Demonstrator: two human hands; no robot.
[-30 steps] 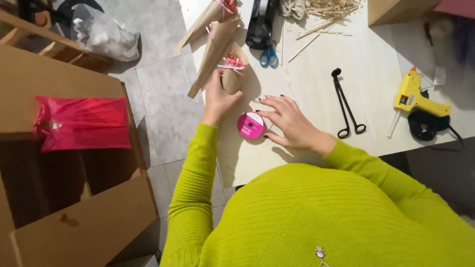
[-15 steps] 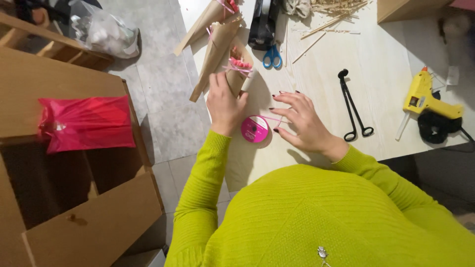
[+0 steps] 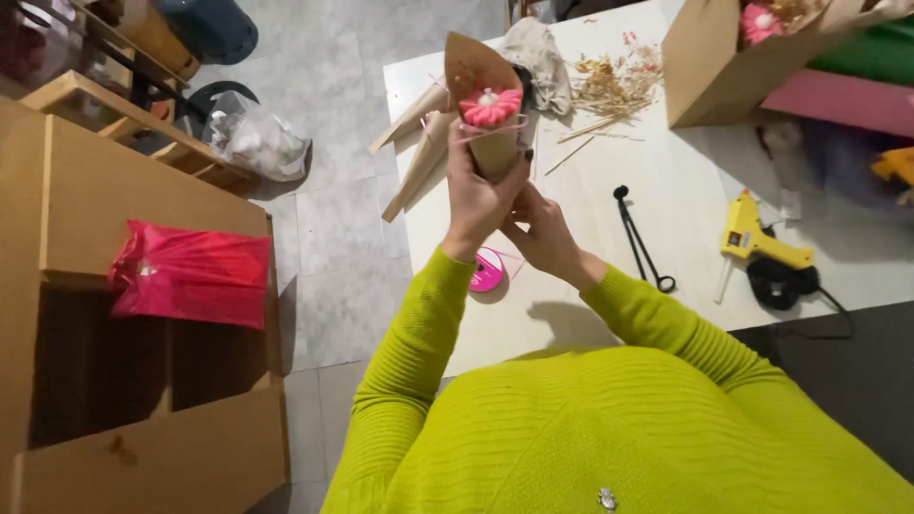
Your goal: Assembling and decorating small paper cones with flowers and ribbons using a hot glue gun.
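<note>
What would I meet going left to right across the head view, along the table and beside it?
Red plastic bag → pink ribbon spool → black long-handled scissors → yellow glue gun.

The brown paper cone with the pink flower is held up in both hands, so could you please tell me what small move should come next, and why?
Probably snug the thin pink ribbon round the cone. The left hand grips the cone off the table, the right hand sits below it, and ribbon trails to the spool.
</note>
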